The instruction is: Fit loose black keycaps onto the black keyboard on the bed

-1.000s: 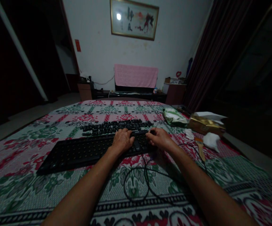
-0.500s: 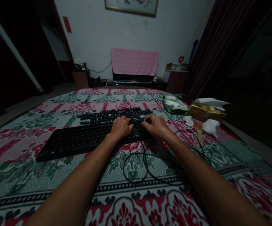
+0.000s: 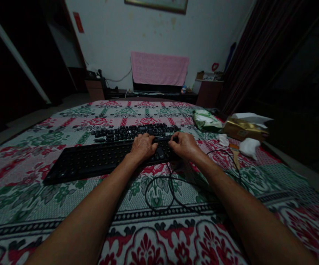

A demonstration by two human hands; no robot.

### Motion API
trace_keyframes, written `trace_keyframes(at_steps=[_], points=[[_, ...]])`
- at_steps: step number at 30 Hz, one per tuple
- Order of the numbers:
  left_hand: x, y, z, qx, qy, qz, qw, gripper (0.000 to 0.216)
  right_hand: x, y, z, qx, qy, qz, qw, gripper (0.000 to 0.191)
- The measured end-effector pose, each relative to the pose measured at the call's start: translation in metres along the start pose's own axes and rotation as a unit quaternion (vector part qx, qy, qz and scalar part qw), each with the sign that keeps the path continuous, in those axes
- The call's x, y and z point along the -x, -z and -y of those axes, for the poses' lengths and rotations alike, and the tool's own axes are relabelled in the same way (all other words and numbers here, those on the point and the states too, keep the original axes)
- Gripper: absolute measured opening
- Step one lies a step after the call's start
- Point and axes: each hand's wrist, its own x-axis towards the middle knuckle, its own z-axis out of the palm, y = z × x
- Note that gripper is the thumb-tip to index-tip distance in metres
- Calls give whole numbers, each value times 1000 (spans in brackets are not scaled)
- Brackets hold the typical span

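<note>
A black computer keyboard (image 3: pixel 90 159) lies aslant on the patterned cloth, most of its keycaps off and rows of small key posts bare. My left hand (image 3: pixel 142 148) presses on its right half, fingers curled over the back part and thumb toward the front, gripping it. At the keyboard's right end, my right hand (image 3: pixel 185 145) has thumb and forefinger closed in a pinch; whatever is between them is too small to make out. Loose black keycaps (image 3: pixel 120 133) are spread in a long pile just behind the keyboard.
The keyboard's black cable (image 3: pixel 159 210) loops in front, under my right forearm. On the right are a green tissue pack (image 3: pixel 207 121), a gold box (image 3: pixel 244 129), crumpled white tissues (image 3: pixel 250 148) and a brush (image 3: pixel 235 156). A pink towel (image 3: pixel 159 69) hangs over a screen by the far wall.
The view has tilted slightly downward. My right thumb and forefinger have drawn back a little from the keyboard's back edge; my left hand stays in place on it.
</note>
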Motion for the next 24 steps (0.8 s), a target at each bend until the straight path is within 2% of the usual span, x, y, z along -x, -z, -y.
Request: trace_keyframes(at_steps=[3,7,11,15,20,24], points=[[-1,3,2,19,-5,25,999,50,-1,3,1,-4,-6,8,1000,16],[-2,9,3,52,-30,107,992,84,-2,4,0,-21,-8,12,1000,14],[0,9,2,30,-54,127,990,103,-3,3,-4,-42,-16,14,999,12],[1,7,1,24,-60,116,991,103,-2,0,-4,-45,-3,7,999,13],[1,9,0,30,-58,113,991,97,4,-1,4,4,37,-1,999,15],[2,11,-1,34,-53,113,992,96,3,-1,4,5,34,0,999,15]])
